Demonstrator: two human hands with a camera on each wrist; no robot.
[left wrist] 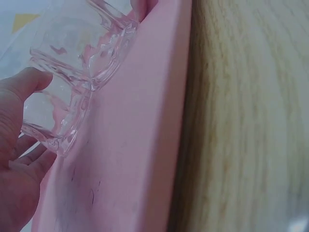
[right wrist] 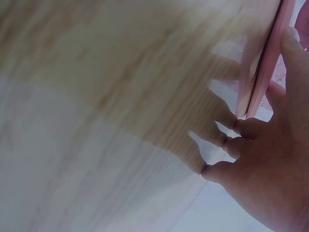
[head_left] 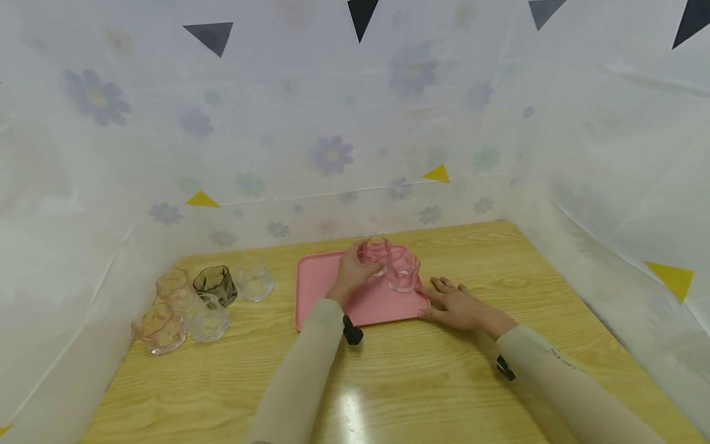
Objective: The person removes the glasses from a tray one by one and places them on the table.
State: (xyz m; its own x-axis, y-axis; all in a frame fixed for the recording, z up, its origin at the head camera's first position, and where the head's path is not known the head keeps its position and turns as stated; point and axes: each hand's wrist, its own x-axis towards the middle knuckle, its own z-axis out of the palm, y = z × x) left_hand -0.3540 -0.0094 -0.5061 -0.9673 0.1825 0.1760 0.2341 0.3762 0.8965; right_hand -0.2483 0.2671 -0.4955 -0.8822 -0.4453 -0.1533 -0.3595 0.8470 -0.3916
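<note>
My left hand [head_left: 352, 271] holds a clear wavy glass [head_left: 377, 248] at the back of a pink tray [head_left: 316, 283]. In the left wrist view the thumb lies on the near side of this glass [left wrist: 41, 113], with fingers below it. A second clear glass [head_left: 403, 269] stands beside it on the tray, close to the right edge. My right hand [head_left: 457, 306] rests at the tray's right side with its fingers spread. From the right wrist, its thumb and index finger are at the tray rim [right wrist: 268, 67], while the other fingertips touch the table.
At the left of the wooden table [head_left: 399, 382] several glasses stand grouped: a smoky grey glass [head_left: 216, 285], a clear glass [head_left: 255, 280], another clear glass [head_left: 209, 319] and a pinkish glass [head_left: 159, 330] among them. White flowered sheeting [head_left: 333, 111] encloses the table's back and sides.
</note>
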